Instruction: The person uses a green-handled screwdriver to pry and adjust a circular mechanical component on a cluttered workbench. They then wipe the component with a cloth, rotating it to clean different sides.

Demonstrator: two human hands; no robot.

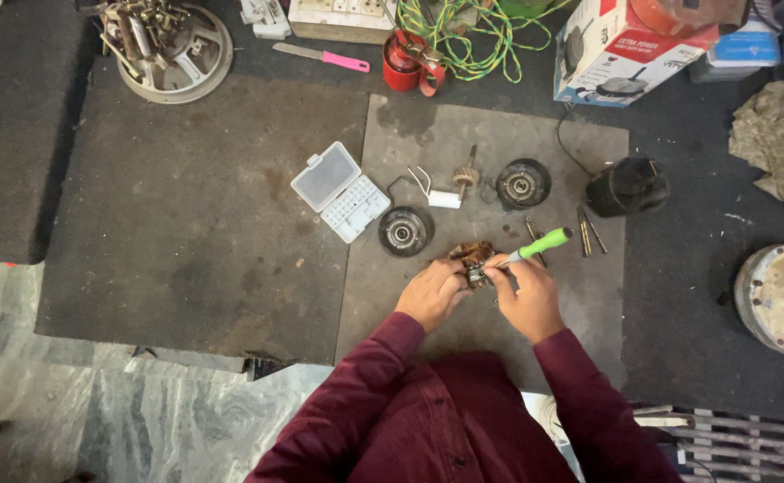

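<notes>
small motor winding and green screwdriver, held over grey mat

item: small copper-wound motor core (472,259), brown and dark metal, held just above the grey floor mat (392,295), close in front of the person. left hand (434,293) has its fingers curled narrowly around the core's near side. right hand (528,300) pinches a green-handled screwdriver (542,243), tip set against the core; handle slants up and to the right.

nearby, on the mat: two round black end caps with bearings (405,231) (523,183); a small geared shaft (466,177); a white block capacitor with leads (443,199); loose long screws (589,231); an open white plastic bit case (340,191). farther out: a black cylindrical housing (627,186), a pink-handled knife (323,57), a red can (403,63), green-yellow wire coil (463,31), a printed carton (629,49).

risk, as judged: the tip could slip off and nick the fine winding or the left fingers, since the core is steadied by hand only. loose screws lie close enough to be knocked astray.
</notes>
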